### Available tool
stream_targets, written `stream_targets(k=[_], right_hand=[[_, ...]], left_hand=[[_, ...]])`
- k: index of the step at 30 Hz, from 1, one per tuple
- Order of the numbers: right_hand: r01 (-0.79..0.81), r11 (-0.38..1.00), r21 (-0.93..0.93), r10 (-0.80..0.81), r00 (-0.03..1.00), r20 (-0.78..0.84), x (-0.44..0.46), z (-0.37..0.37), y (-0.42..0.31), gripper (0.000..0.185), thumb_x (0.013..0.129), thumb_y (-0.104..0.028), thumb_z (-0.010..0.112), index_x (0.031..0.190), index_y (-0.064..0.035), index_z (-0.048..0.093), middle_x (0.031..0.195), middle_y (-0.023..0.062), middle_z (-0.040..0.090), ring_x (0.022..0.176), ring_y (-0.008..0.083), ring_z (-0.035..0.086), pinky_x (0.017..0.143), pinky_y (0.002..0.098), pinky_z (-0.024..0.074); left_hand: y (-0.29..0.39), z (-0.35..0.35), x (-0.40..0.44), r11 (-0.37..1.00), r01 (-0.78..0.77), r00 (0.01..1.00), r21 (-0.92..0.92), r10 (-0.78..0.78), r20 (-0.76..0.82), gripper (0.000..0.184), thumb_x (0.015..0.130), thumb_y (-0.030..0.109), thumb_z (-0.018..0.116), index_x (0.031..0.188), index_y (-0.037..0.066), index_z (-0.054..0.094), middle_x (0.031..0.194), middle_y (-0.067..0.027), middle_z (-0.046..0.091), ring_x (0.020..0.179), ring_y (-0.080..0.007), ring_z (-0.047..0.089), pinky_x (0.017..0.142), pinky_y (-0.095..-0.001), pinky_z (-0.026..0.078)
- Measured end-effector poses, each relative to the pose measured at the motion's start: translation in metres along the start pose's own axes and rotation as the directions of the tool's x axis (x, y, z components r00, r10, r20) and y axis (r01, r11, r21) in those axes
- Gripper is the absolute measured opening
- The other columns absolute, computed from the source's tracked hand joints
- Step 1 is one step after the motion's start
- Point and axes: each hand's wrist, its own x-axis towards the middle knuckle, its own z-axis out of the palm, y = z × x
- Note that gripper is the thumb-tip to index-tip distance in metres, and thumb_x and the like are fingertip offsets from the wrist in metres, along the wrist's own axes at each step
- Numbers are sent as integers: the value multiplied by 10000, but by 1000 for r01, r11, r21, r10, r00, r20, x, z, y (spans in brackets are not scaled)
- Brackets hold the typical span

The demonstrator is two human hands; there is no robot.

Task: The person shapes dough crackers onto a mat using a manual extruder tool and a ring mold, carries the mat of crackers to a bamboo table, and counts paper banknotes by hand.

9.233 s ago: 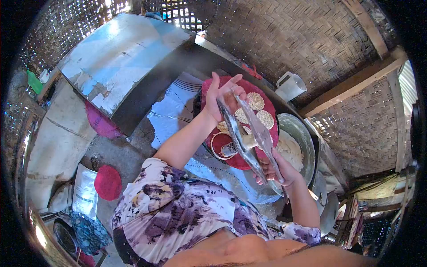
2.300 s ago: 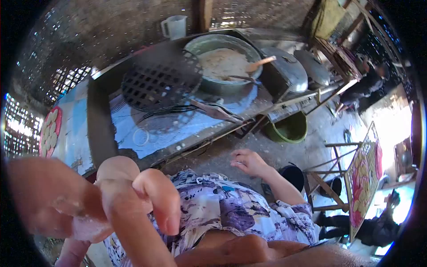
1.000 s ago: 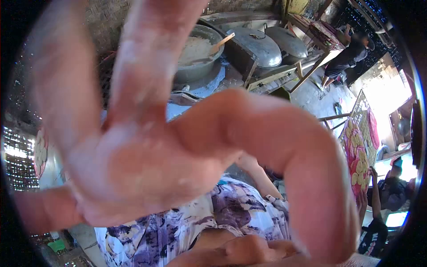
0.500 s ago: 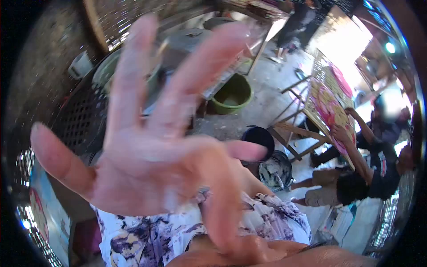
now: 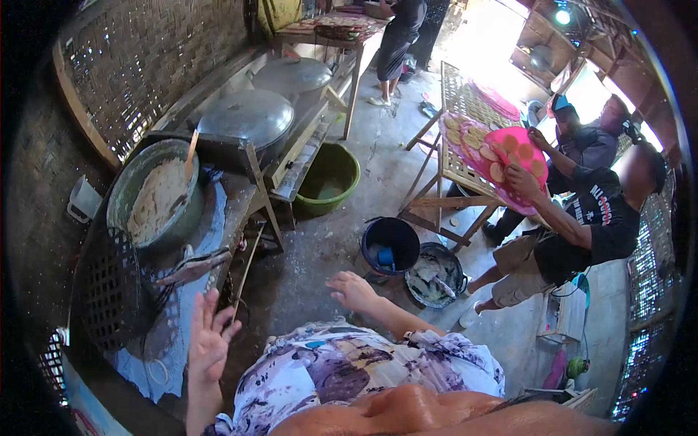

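My left hand [image 5: 208, 347] is raised at the lower left, holding nothing, with its fingers apart. It is nearest the near edge of a wooden worktable with a pale blue cloth [image 5: 198, 291] on it. My right hand [image 5: 355, 292] hangs in front of my patterned clothing, fingers stretched out and nothing in them. Beyond the left hand, a large basin of pale batter or dough [image 5: 161, 192] stands on the worktable with a wooden-handled tool [image 5: 192, 154] in it. A dark lattice basket [image 5: 109, 291] and a flat object with a cloth-like end [image 5: 193, 267] lie closer to me.
Two lidded metal pots [image 5: 246, 116] stand behind the basin. On the floor are a green tub [image 5: 327, 182], a dark bucket [image 5: 391, 243] and a black pan with pale residue [image 5: 435, 272]. At right, a person [image 5: 592, 211] holds a pink sheet [image 5: 520, 156] with round flat pieces over a slatted table.
A hand spread close before the camera has moved away. Both my hands now show lower down, and the worktable has come into full view. The person at right has lifted the pink sheet.
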Motion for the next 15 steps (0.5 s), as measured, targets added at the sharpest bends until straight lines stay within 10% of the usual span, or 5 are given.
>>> stream_targets(k=[6, 15], right_hand=[[38, 999, -2, -38, 999, 27, 37, -2, -5, 265, 737, -128, 551, 993, -81, 601, 971, 100, 547, 959, 270, 508, 840, 347, 420], [-211, 976, -62, 166, 893, -417, 132, -118, 16, 240, 712, -80, 523, 933, -106, 613, 910, 128, 550, 884, 302, 533, 772, 374, 444]], left_hand=[[-15, 1, 4, 994, 72, 993, -88, -63, 102, 752, 679, 126, 675, 1319, 76, 283, 1330, -135, 315, 1023, -238, 495, 888, -375, 395], [-49, -75, 45, 995, 103, 991, -18, -104, -86, 550, 732, 36, 614, 1235, 23, 390, 1234, -149, 430, 947, -186, 533, 845, -312, 412]])
